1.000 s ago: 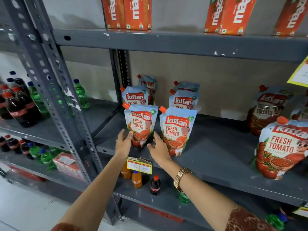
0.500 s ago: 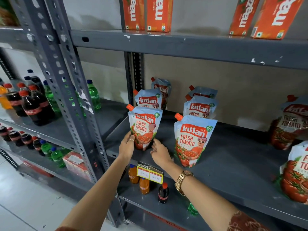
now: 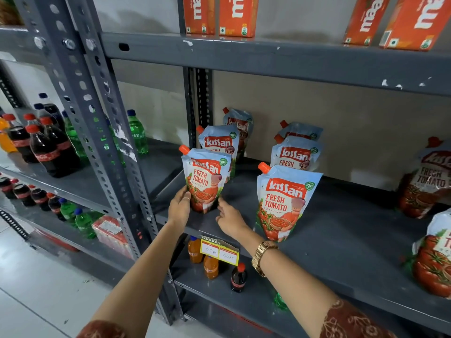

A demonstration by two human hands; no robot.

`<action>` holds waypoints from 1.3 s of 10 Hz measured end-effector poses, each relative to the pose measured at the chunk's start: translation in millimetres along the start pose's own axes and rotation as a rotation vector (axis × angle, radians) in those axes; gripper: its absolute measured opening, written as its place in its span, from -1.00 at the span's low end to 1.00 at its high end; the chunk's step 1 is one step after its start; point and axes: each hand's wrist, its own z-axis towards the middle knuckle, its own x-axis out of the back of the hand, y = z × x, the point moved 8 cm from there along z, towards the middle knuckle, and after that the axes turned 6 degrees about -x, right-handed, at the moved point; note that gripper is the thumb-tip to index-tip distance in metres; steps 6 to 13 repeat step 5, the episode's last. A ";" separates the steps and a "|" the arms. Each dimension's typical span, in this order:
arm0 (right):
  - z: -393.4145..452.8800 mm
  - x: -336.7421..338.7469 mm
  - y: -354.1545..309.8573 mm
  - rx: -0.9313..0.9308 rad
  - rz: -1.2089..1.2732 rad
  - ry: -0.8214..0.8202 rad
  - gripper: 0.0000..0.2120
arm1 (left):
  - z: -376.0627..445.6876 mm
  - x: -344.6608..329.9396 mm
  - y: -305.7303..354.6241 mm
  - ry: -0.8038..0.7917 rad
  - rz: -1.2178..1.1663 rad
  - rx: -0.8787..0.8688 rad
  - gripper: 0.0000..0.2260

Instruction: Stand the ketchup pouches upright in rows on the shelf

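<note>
Several blue-and-red ketchup pouches stand in two rows on the grey shelf [image 3: 341,235]. The front-left pouch [image 3: 206,179] stands upright near the shelf's left corner. My left hand [image 3: 179,207] presses against its lower left side. My right hand [image 3: 230,219] lies on the shelf at its lower right, fingers spread, index fingertip at the pouch's base. The front-right pouch [image 3: 285,201] stands alone, untouched. Behind them stand two more pouches [image 3: 219,145] [image 3: 295,154], and further ones at the back wall. Two pouches [image 3: 429,184] [image 3: 436,259] slump at the far right.
Orange juice cartons [image 3: 238,15] line the shelf above. A perforated steel post [image 3: 97,118] rises left of my hands. Soda bottles [image 3: 46,147] fill the left rack. Small bottles [image 3: 211,267] and a yellow price tag [image 3: 219,250] sit below the shelf edge.
Both hands went from in front of the two front pouches to the base of the front-left one. That pouch now stands further from the front-right pouch, turned slightly.
</note>
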 end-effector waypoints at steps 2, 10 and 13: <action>-15.3 2.7 -0.6 0.025 0.044 0.020 -0.35 | -9.4 5.4 1.1 0.021 0.013 0.007 -0.63; -96.7 57.5 -4.9 0.266 0.031 0.485 -0.68 | -63.2 -0.5 23.7 0.150 0.318 -0.252 -0.70; -96.7 57.5 -4.9 0.266 0.031 0.485 -0.68 | -63.2 -0.5 23.7 0.150 0.318 -0.252 -0.70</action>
